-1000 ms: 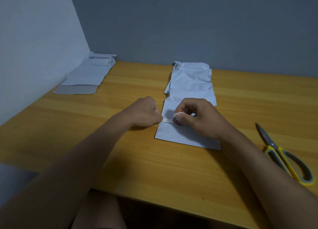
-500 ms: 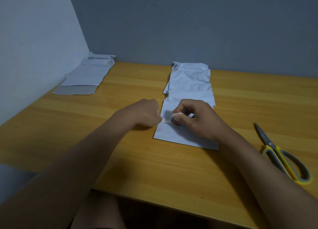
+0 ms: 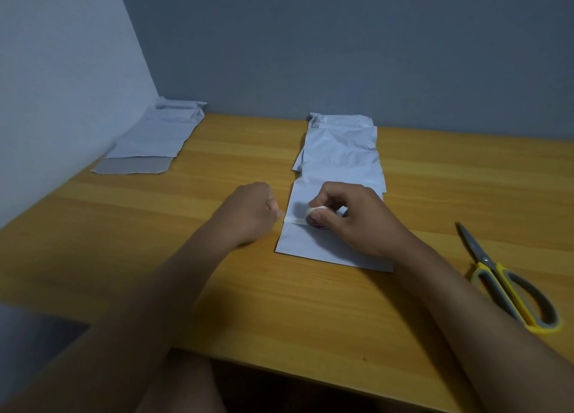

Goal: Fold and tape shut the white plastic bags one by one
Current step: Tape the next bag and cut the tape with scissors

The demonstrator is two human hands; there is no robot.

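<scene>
Two hands work one strip of tape [image 3: 295, 220]: the left hand [image 3: 253, 212] has its fingers pinched on the free end, the right hand [image 3: 351, 217] fingers curled round the small roll [image 3: 316, 218]. Under both lies the folded bag [image 3: 310, 242] on the table [image 3: 279, 304]; more bags [image 3: 341, 151] wait beyond the knuckles. Taping is underway, I judge. Next the strip wants pressing flat, then cutting; the scissors [image 3: 509, 285] lie well right of the right fingers.

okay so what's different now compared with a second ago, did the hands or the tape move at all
Barely anything. The left hand still pinches the free tape end while the right hand still grips the tape roll on the folded white bag; the strip between them looks about as long. Scissors and both bag piles stayed put.
</scene>
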